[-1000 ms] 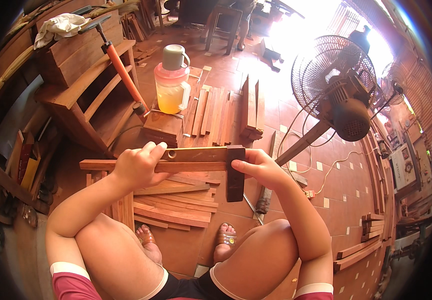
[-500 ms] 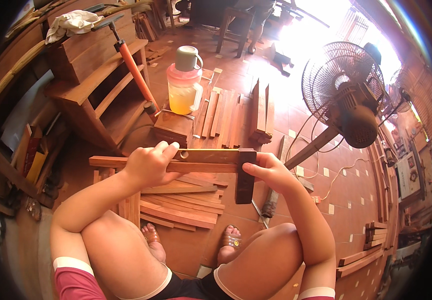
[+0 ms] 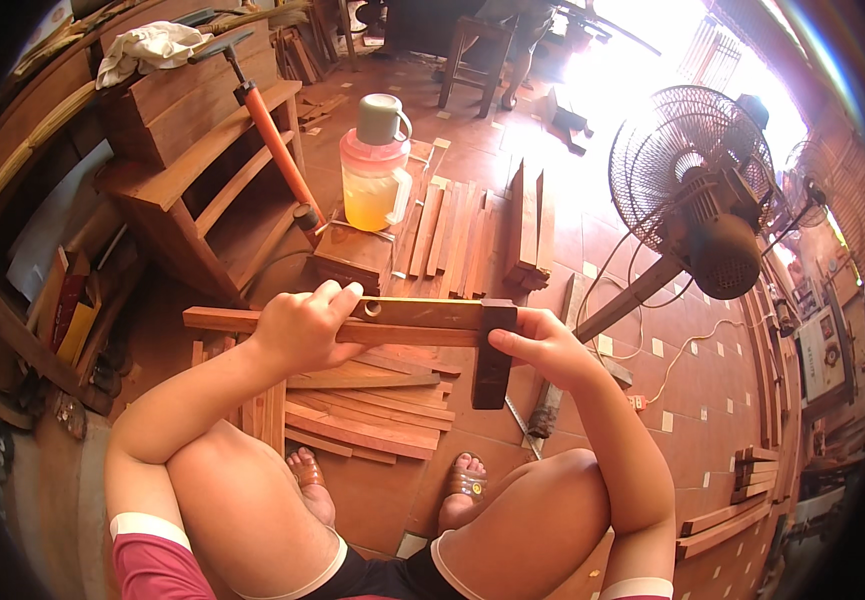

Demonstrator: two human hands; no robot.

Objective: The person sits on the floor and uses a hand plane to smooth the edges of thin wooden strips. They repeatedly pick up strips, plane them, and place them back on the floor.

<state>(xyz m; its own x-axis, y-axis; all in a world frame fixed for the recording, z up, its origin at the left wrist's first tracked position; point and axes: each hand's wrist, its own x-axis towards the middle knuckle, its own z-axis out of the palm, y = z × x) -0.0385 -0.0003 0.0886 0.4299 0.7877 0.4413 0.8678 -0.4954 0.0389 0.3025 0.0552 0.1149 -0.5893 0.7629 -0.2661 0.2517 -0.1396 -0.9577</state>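
Observation:
A reddish wooden strip [image 3: 217, 319] lies crosswise in the air above my knees. My left hand [image 3: 302, 325] is closed around it, fingers over the top, near the free end of a try square's blade. The try square [image 3: 493, 370] has a dark, thick stock and a thin brown blade with a hole near its tip. Its blade runs along the strip's far side, and the stock crosses the strip's right end. My right hand [image 3: 544, 345] grips the stock from the right, thumb on its upper face. The fingers behind the stock are partly hidden.
Below my hands a pile of wooden strips [image 3: 362, 420] covers the floor. Beyond stand a jug of yellow liquid [image 3: 369, 195] with a green cup on top, more strips [image 3: 442, 235], and an orange pump [image 3: 277, 150] by a wooden cabinet [image 3: 167, 195]. A fan [image 3: 697, 200] stands right.
The whole view has shifted very slightly, so surroundings sit a little further right. Both hands keep the same hold on the strip and the try square.

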